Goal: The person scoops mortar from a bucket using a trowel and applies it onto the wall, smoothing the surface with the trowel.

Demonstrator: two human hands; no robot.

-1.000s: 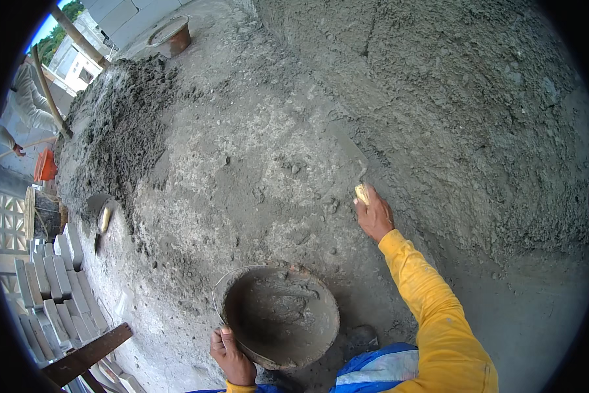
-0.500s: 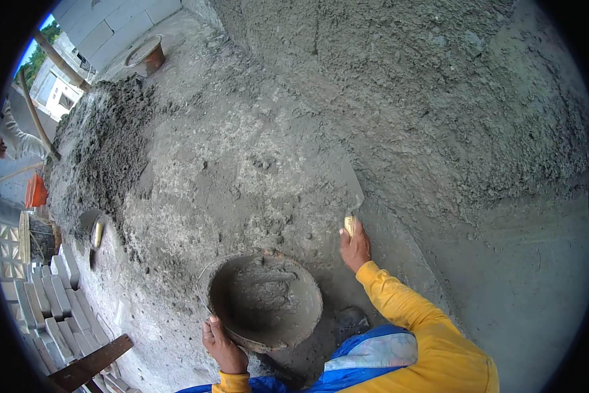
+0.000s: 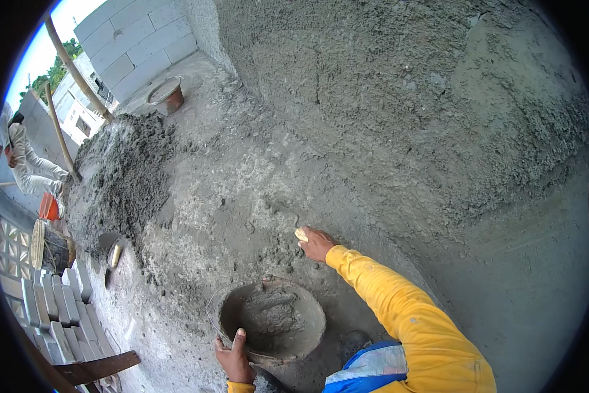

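My right hand, in a yellow sleeve, grips the wooden handle of a trowel; the blade lies low on the gritty concrete surface, hard to make out against the mortar. My left hand holds the near left rim of a round bucket with wet grey mortar inside, thumb over the edge. Left of the bucket, a second trowel lies beside a dark heap of mortar.
A rough plastered wall rises at right. A small bucket stands by a block wall. At left are wooden poles, a person in light clothes, an orange container, stacked blocks and a wooden plank.
My right hand and trowel have swept leftward, away from the wall's foot. My left hand still holds the bucket. The person at left shows more, as the view has shifted.
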